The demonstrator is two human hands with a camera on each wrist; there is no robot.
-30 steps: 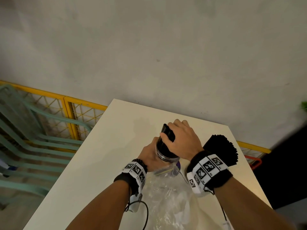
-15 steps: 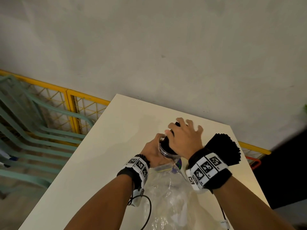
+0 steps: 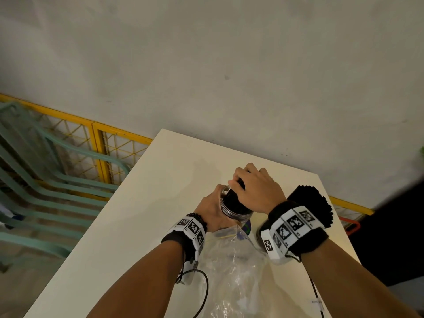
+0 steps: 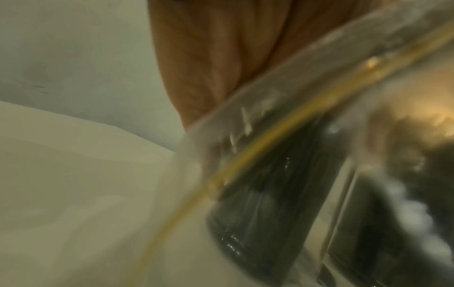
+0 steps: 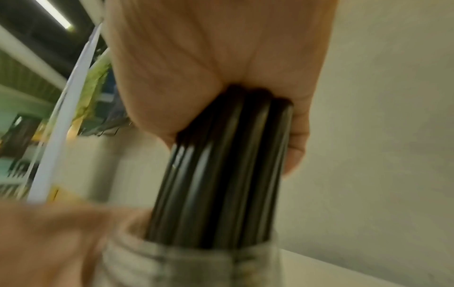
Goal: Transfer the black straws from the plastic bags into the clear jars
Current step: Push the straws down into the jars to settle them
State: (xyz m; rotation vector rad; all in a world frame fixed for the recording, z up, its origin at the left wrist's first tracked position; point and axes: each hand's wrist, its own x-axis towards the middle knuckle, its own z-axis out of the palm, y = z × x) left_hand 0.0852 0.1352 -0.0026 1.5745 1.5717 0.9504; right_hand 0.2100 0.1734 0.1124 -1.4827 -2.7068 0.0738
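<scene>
Straws: your right hand has its grip clenched round the black bundle, lower ends inside the clear jar. Your left hand grasps the jar's side. Jar stands on the counter, plastic bag just beside it.

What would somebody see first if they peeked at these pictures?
Probably the two hands meeting mid-table: the right hand grips a thick bundle of shiny black plastic straws standing in the mouth of a clear round jar, which the left hand holds from the side. Just in front of the jar lies a crumpled clear plastic bag on the pale table.
</scene>
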